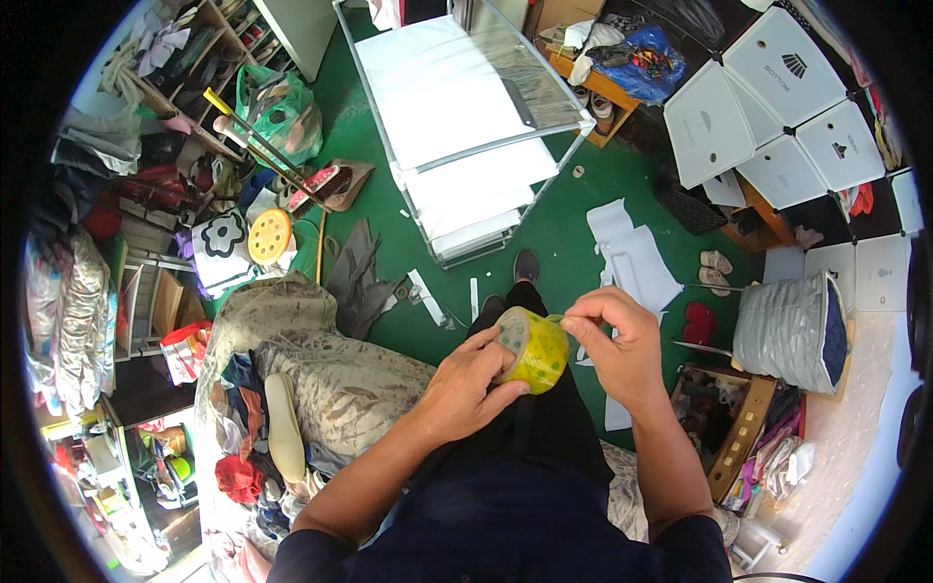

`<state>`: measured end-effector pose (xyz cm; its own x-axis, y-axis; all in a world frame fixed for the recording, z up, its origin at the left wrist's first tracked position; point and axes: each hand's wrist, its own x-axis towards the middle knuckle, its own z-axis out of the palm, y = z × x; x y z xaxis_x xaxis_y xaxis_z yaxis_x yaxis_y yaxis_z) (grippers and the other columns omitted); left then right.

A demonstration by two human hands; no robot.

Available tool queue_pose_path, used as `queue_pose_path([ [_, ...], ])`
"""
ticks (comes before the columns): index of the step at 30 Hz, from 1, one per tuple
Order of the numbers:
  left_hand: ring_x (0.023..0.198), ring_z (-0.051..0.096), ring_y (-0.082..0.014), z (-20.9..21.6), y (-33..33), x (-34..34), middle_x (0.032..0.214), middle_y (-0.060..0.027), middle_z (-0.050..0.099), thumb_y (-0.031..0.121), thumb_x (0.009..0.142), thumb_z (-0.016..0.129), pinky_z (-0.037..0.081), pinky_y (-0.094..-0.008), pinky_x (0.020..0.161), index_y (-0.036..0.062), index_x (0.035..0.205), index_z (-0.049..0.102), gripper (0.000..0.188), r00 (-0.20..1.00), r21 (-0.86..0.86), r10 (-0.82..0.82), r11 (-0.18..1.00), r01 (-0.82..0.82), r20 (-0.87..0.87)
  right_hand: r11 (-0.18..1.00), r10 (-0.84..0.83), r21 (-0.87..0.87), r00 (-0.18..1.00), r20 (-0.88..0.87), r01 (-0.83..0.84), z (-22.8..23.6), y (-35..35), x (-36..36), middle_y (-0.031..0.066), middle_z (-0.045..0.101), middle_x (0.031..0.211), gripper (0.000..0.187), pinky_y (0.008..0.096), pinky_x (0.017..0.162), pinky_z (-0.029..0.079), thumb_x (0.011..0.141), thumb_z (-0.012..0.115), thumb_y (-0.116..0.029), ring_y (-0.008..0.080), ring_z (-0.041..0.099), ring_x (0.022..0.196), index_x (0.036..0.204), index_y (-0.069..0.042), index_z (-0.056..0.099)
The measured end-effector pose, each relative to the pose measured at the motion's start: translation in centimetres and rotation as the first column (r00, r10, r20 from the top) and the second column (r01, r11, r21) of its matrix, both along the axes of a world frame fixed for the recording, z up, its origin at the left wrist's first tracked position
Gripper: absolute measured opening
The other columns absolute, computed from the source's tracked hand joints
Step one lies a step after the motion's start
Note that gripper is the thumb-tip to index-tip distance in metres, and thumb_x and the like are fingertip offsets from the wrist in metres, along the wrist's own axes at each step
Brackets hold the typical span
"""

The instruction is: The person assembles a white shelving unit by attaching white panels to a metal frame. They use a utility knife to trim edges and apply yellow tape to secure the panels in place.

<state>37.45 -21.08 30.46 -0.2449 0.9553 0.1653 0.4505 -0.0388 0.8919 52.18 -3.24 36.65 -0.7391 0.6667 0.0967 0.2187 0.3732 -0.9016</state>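
Observation:
In front of my body, a roll of yellow-green adhesive tape [541, 358] is gripped by my left hand [465, 381], with fingers in its core and the thumb under its outer side. My right hand [622, 340] is at the roll's upper right edge. Its thumb and forefinger are pinched together on what looks like the tape's loose end, a thin greenish strip beside the roll. How much tape is peeled away is too small to tell. Beyond the hands stands a grey metal-framed rack [439, 161] with large white sheets [437, 83] on it.
White paper pieces [637, 267] and dark grey scraps [358, 282] lie on the green floor. A cloth-covered seat [360, 379] bears clothes and an insole-shaped item at left. A broom [326, 185], dustpan and green bag [282, 112] stand farther off. White-doored cubes [789, 73] line the right.

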Motion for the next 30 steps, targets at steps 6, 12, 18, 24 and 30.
queue_pose_path([
  [6,0.075,0.066,-0.0329,1.9,-0.7,-0.6,0.077,-0.0138,0.061,0.023,0.082,0.086,0.053,-0.0443,0.091,0.0054,0.098,0.056,0.039,0.998,-0.137,0.057,0.989,-0.051,0.035,0.993,-0.092,-0.077,0.995,-0.048,0.088,0.0,-0.1,1.3,0.0041,0.064,0.084,0.007,0.0248,0.067,0.046,0.088,0.075,0.000,0.0114,0.058,0.074,0.090,0.000,0.069],
  [12,0.080,0.069,-0.0368,3.7,-1.8,-2.6,0.084,-0.0166,0.068,0.033,0.081,0.086,0.053,-0.0449,0.069,0.0081,0.104,0.058,0.044,0.997,-0.335,0.072,0.939,-0.071,-0.009,0.959,-0.274,-0.152,0.921,-0.278,0.239,2.3,2.9,3.9,0.0014,0.060,0.087,0.005,0.0233,0.071,0.043,0.094,0.069,-0.001,0.0088,0.053,0.077,0.092,0.000,0.065],
  [18,0.080,0.069,-0.0362,6.0,-3.1,-4.6,0.082,-0.0134,0.070,0.032,0.083,0.082,0.054,-0.0467,0.071,0.0179,0.134,0.062,0.056,0.983,-0.244,0.021,0.968,-0.065,-0.181,0.938,-0.346,-0.162,0.781,-0.520,0.307,4.6,5.0,7.0,0.0060,0.057,0.092,0.006,0.0258,0.072,0.045,0.095,0.067,-0.001,0.0133,0.053,0.078,0.096,0.001,0.062],
  [24,0.070,0.068,-0.0306,11.6,-2.0,-5.0,0.078,-0.0094,0.069,0.026,0.083,0.082,0.053,-0.0423,0.063,0.0149,0.116,0.072,0.036,0.923,-0.052,0.062,0.995,-0.088,-0.381,0.907,-0.361,-0.070,0.678,-0.640,0.416,7.3,4.2,8.6,0.0029,0.045,0.084,0.014,0.0273,0.064,0.034,0.098,0.062,-0.004,0.0133,0.039,0.076,0.086,-0.002,0.054],
  [30,0.053,0.057,-0.0199,14.6,-2.5,-5.2,0.063,0.0008,0.054,0.022,0.077,0.085,0.047,-0.0352,0.053,0.0134,0.106,0.073,0.032,0.831,0.140,0.134,0.988,-0.068,-0.540,0.855,-0.387,-0.118,0.471,-0.793,0.505,10.1,3.6,10.7,-0.0013,0.032,0.075,0.037,0.0278,0.059,0.027,0.100,0.065,-0.016,0.0110,0.032,0.070,0.072,-0.012,0.041],
])
